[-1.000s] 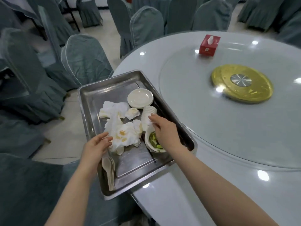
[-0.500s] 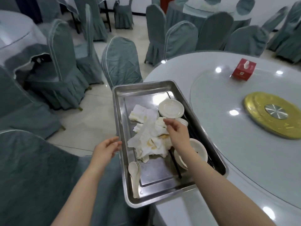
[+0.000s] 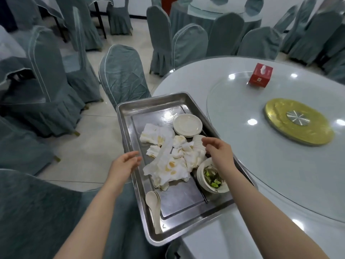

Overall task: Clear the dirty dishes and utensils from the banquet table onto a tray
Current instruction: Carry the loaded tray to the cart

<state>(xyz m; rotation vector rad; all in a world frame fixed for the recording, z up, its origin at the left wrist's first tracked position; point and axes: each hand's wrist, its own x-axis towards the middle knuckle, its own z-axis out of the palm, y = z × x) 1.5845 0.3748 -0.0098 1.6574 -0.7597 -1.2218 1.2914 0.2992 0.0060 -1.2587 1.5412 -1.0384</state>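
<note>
Head view, both hands (image 3: 127, 163) (image 3: 217, 151) open above loaded tray (image 3: 130, 109)

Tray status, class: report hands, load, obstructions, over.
Left hand open at tray rim. Right hand open above napkins. Bowls, plate, spoons loaded. Nothing obstructing.

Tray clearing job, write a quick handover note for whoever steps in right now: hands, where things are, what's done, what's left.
Left hand: open, empty, at the tray's left rim.
Right hand: open, empty, hovering over the stacked cups.
Tray: on the table edge, overhanging toward the chairs. It holds the small plate, stained napkins, stacked bowls with green leftovers, spoons and a dark chopstick.
Done: no dirty dishes show on the visible table.
Left: only the red tissue box sits on the glass turntable. Probably lift the tray next; check the unseen near side first.
</note>
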